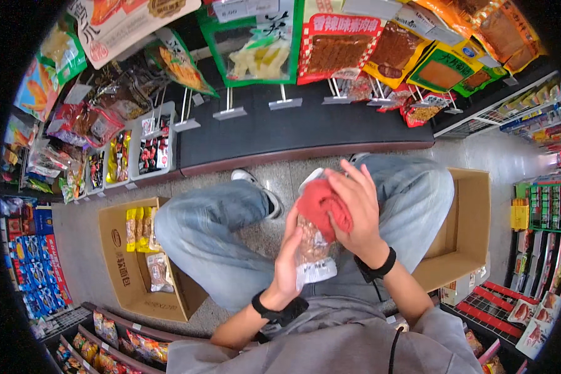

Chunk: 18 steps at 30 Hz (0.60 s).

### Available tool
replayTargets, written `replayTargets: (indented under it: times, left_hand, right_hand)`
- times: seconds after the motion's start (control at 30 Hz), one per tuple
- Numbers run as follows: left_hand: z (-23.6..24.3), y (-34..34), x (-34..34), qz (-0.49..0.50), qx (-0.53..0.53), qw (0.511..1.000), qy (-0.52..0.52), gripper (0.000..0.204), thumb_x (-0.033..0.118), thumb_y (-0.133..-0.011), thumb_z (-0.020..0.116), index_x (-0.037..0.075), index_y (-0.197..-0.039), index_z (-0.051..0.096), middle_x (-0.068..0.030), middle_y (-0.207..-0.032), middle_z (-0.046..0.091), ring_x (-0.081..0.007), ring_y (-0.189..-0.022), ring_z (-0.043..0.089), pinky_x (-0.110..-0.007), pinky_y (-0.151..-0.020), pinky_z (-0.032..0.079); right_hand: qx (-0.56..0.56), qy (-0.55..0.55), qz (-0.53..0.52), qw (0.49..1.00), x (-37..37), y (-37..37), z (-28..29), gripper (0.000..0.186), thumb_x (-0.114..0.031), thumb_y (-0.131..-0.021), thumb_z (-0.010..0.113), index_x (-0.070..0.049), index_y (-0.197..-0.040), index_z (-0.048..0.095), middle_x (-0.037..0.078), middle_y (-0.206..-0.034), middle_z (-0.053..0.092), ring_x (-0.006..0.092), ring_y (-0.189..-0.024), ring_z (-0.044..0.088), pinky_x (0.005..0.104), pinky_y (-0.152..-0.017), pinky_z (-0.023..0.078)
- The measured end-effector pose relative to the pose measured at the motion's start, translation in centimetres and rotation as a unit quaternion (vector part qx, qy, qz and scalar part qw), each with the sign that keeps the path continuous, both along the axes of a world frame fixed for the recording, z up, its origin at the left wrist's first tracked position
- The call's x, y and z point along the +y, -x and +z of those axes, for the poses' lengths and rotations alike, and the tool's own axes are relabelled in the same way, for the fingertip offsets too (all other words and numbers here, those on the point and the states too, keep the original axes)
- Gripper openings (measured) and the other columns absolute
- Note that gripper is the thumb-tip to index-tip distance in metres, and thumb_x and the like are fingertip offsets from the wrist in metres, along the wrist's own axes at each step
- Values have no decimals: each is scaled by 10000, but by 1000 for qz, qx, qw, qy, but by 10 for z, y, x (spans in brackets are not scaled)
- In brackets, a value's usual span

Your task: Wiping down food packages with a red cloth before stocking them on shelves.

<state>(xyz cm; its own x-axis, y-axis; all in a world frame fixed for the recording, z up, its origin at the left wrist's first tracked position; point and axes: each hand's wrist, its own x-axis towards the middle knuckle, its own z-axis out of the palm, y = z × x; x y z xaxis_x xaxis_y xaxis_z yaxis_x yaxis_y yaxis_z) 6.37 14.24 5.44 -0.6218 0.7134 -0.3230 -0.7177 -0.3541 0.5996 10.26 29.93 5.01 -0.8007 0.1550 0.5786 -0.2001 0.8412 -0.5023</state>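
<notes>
Over my lap, between my bent knees, my left hand [286,262] is closed on a clear vacuum-sealed snack packet [311,248] with brownish contents and a white end band. My right hand [361,215] grips a bunched red cloth [321,206] and presses it against the packet's upper part. The cloth covers part of the packet, and its far white end shows just beyond. On my left stands an open cardboard box [124,274] with several yellow packets [141,228] inside. A similar clear packet [159,272] lies in that box too.
Another open cardboard box [474,215] stands by my right knee. Ahead, a low dark shelf ledge [305,131] runs under hanging snack bags [341,50] on hooks. Plastic bins [158,140] sit at front left. Shelf racks [115,336] are close behind me; a red-slatted rack [489,305] is at right.
</notes>
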Motion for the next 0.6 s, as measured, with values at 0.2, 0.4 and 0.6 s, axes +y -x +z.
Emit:
replayTargets:
  times: [0.2, 0.4, 0.6]
  left_hand:
    - [8, 15, 2, 81, -4, 996, -21, 658, 194, -923, 436, 128, -1516, 156, -127, -1503, 290, -262, -1366, 338, -391, -1116, 299]
    - [-5, 30, -17, 44, -56, 997, -15, 629, 209, -917, 442, 151, -1500, 213, -117, -1433, 402, -264, -1249, 488, -409, -1028, 427]
    - [-12, 15, -11, 75, -105, 991, -30, 501, 362, -955, 439, 83, -1371, 458, -102, -1322, 546, -259, -1179, 540, -404, -1035, 409]
  right_hand:
    - [-85, 231, -6, 969, -27, -12, -1, 412, -49, -865, 602, 3, -1271, 558, 198, -1285, 571, 336, -1201, 552, 404, -1014, 420]
    - [117, 285, -186, 933, 22, -18, 13, 396, -89, -889, 565, 18, -1270, 552, 242, -1260, 576, 336, -1169, 576, 393, -984, 439]
    - [-128, 107, 87, 982, -28, -9, 21, 578, -269, -795, 666, -120, -1339, 542, 150, -1458, 420, 406, -1386, 304, 559, -1117, 219]
